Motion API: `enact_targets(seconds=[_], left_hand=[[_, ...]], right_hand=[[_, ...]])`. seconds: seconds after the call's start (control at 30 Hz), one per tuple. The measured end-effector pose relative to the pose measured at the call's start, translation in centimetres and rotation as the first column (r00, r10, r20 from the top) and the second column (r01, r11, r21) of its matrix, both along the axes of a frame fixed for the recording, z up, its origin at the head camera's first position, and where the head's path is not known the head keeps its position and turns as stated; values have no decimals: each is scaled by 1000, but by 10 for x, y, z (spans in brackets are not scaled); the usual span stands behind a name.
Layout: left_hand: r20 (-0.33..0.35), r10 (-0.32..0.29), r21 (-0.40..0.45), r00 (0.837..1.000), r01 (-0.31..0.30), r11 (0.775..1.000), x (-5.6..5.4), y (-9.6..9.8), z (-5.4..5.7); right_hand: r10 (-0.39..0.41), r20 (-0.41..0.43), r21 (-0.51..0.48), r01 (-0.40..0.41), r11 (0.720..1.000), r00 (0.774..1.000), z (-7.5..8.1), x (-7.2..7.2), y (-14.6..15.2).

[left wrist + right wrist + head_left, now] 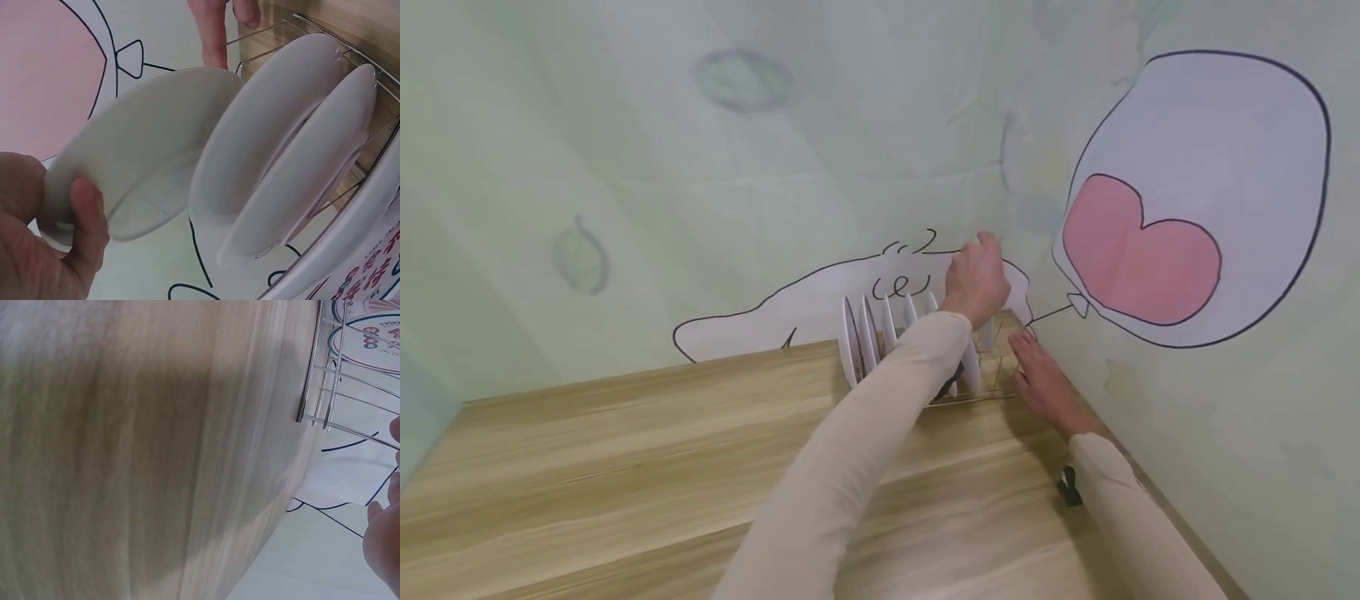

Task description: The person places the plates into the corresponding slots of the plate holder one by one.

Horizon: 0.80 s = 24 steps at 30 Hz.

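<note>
Between thumb and fingers, my left hand [977, 279] pinches the rim of a white plate [150, 147]. The plate is tilted at the right end of a wire dish rack [1000, 392], beside other white plates [275, 125] that stand upright in it. In the head view, the hand hides most of the held plate. My right hand [1048, 385] is at the rack's right end, its fingers fairly straight and close to the wires. In the right wrist view only part of this hand [382, 540] shows; whether it touches the rack I cannot tell.
The rack stands on a wood-grain table [625, 467] in the corner. Behind it and to the right hang pale green printed cloths [625, 125], one with a balloon and pink heart [1138, 258]. One standing plate [369, 269] has a coloured print.
</note>
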State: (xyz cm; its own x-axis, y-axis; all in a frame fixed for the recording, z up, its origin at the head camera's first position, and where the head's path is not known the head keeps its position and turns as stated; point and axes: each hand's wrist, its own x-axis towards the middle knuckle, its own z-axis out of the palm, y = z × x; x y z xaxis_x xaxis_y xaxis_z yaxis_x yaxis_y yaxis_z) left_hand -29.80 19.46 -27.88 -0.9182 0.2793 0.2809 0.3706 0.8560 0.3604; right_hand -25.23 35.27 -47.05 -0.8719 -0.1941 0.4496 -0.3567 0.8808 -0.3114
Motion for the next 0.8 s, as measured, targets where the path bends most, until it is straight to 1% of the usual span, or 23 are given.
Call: enact_targets(seconds=[0.2,0.37,0.57,0.8], left_hand=[[15,18,-37,1000,-17,999,-2,1,-11],[27,32,-63,999,-30,998,-2,2,-18],[40,53,-53,998,-51,997,-5,4,-26],[53,58,-50,997,-55,997,-6,4,-36]], right_hand=[[7,2,-21,-7,1000,1000,-1,2,2],[10,-4,-31,-10,999,1000,-2,4,2],[15,-12,-30,-15,999,1000,0,7,-1],[6,24,-25,-5,1000,1000,1,7,-2]])
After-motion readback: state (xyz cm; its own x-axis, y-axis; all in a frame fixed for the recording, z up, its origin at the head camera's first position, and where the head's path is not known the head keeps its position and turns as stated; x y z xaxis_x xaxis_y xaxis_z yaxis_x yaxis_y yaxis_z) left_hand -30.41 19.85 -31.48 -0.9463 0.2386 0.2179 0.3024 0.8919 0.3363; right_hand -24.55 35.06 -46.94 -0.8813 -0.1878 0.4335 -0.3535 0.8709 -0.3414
